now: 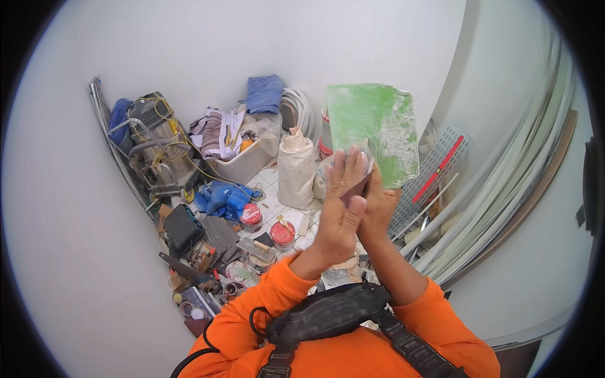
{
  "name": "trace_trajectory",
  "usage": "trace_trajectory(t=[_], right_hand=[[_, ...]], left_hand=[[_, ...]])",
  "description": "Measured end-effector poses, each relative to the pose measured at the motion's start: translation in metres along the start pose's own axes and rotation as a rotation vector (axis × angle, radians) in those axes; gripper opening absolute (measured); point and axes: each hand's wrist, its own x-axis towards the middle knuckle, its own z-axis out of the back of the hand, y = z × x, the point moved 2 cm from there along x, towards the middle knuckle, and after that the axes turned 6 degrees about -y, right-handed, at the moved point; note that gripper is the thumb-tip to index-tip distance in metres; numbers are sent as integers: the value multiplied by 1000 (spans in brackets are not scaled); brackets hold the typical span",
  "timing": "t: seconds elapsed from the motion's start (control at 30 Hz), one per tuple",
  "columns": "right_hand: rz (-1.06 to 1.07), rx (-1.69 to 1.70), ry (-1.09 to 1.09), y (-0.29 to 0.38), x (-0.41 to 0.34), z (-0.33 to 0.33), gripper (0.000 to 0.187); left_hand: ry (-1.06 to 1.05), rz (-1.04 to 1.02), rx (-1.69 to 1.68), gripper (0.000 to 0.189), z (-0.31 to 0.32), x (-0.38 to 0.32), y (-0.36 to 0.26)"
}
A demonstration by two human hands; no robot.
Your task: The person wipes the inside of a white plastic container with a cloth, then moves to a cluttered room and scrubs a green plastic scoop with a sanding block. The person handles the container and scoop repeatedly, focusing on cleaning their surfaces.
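A flat green board point(359, 111) stands out before me, its right side crusted with whitish dried residue. My right hand point(380, 203) grips it at the lower edge, partly hidden behind the other hand. My left hand point(338, 208) lies with extended fingers over a bent sheet of what looks like sandpaper point(354, 188), pale and printed on one face, reddish brown on the other. This sheet sits between my two hands, close to the board's lower left corner. Whether the sheet touches the board cannot be made out.
A wet-dry vacuum point(156, 137), a white tub point(243, 165) of cloths and a whitish sack point(296, 172) stand by the walls. Red-lidded buckets point(282, 234), a handsaw point(182, 268) and other tools crowd the floor. Long pale strips point(510, 189) lean at right, near a red level point(437, 169).
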Motion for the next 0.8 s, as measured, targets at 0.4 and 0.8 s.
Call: trace_trajectory(t=[0.4, 0.8], right_hand=[[-3, 181, -66, 5, -16, 14, 51], [-103, 24, 118, 4, -7, 21, 46]], left_hand=[[-85, 268, -726, 66, 18, 47, -1], [-107, 14, -366, 60, 31, 42, 21]])
